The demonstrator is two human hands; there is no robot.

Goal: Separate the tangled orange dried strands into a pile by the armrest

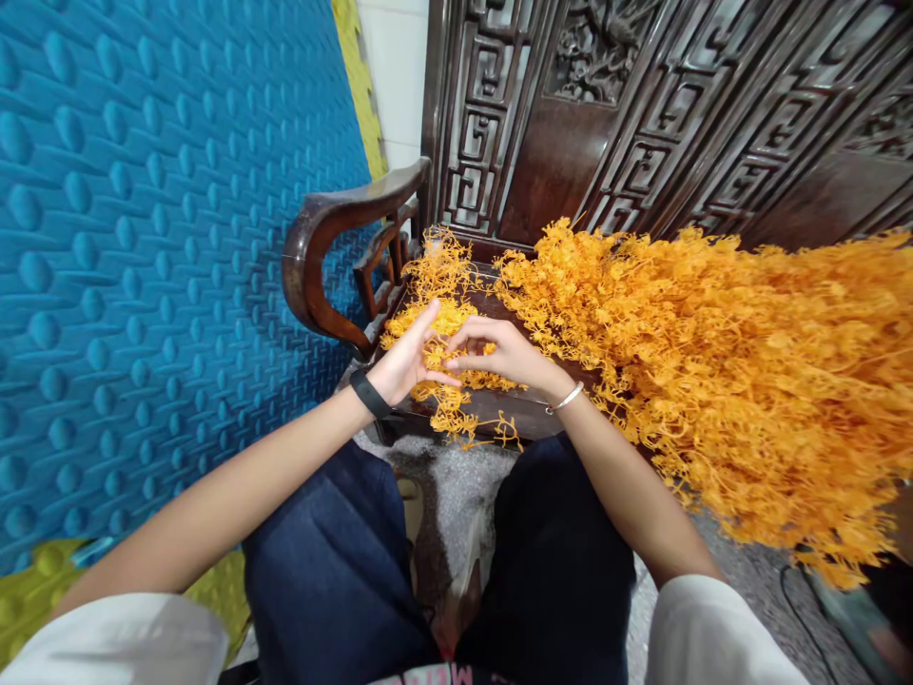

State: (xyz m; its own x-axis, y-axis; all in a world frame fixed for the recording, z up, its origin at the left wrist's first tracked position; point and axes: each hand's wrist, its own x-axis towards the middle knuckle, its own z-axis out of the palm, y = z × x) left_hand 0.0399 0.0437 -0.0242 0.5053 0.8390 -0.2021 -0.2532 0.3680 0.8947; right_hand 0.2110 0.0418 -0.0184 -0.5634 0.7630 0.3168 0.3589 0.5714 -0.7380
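My left hand point(412, 363), with a black band on the wrist, is held above a small heap of orange artificial flower sprigs point(446, 404). Its fingers are stretched out and apart. Facing it from the right is my right hand point(503, 350), with a light bracelet at the wrist. Thumb and forefinger curve together in a pinch close to the left fingers. Orange bits show around and between the fingers, but what the pinch holds, if anything, I cannot make out. The small heap lies on a dark wooden seat point(503, 411) below both hands.
A large pile of orange artificial flowers point(756, 371) fills the right side. A curved wooden armrest point(306, 257) stands at the left, with a carved wooden backrest point(556, 166) behind. Blue textured foam matting point(157, 238) lies at the left. A dark cable point(806, 609) runs at lower right.
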